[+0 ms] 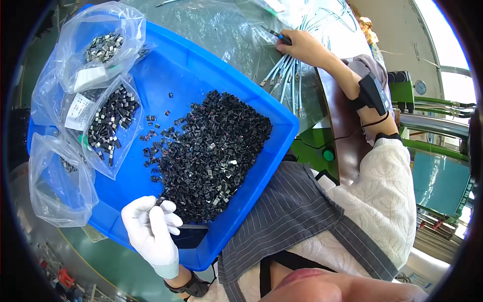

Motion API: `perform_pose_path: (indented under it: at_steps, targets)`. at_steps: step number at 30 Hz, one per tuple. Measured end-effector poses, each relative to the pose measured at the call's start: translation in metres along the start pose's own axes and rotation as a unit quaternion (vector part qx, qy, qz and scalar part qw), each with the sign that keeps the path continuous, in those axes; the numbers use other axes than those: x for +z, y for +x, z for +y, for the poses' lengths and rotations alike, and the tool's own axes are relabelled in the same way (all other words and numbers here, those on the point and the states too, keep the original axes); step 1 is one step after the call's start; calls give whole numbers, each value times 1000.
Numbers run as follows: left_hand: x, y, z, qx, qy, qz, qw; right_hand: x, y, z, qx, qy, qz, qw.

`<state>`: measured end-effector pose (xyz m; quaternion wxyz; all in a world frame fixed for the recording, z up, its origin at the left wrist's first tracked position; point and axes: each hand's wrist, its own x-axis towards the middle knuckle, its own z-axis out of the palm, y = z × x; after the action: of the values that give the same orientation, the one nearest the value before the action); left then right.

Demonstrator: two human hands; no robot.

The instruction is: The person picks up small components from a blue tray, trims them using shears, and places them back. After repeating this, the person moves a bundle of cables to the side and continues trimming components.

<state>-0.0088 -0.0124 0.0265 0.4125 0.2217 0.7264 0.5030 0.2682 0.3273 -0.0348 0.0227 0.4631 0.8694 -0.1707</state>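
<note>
My left hand (151,229), in a white glove, is pinched around a small black piece (160,201) over the near left part of a blue bin (156,186). A large heap of small black parts (211,151), some with shiny metal faces, fills the bin's right side. My bare right hand (304,48) is above the table beyond the bin. Its fingers are closed on a slim black tool with a blue band (280,36), whose thin tip points left. Beside that hand lies a bundle of pale blue cables (288,75) with metal connector ends.
Clear plastic bags (63,189) of small parts lie in the bin's left side, one with a white label (79,111). A flat black rectangular object (188,236) sits in the near corner. Green machinery (402,93) stands at the right. Plastic sheeting (211,25) covers the table.
</note>
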Motion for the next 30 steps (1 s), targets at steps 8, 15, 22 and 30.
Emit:
perform_pose_path:
  at_steps: [8,15,22,30]
  targets:
    - [2,1,-5,22,17,-19,999,6,-8,-10,22,-86,33,995]
    - [2,0,-7,40,38,-21,998,10,-3,-8,-4,-110,63,992]
    - [2,0,-6,35,36,15,999,-73,-51,-115,-224,263,-34,938]
    - [6,7,-7,28,29,-23,999,-37,-12,-38,-77,15,81,994]
